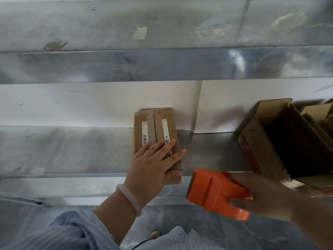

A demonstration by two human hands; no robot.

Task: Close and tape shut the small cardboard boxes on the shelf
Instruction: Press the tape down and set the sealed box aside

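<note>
Left hand [153,165] holds the small cardboard box [162,123] at the front edge of the metal shelf [72,150], with spread fingers flat on its closed top and the thumb hooked round its front end. Right hand [266,193] grips an orange tape dispenser [214,192] just beside the box. An open carton [261,147] stands toward the shelf's right end.

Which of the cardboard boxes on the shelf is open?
The larger box at the right, flaps up, dark inside showing. The small box gripped by the left hand has its flaps folded flat; the right hand holds the tape dispenser.
</note>
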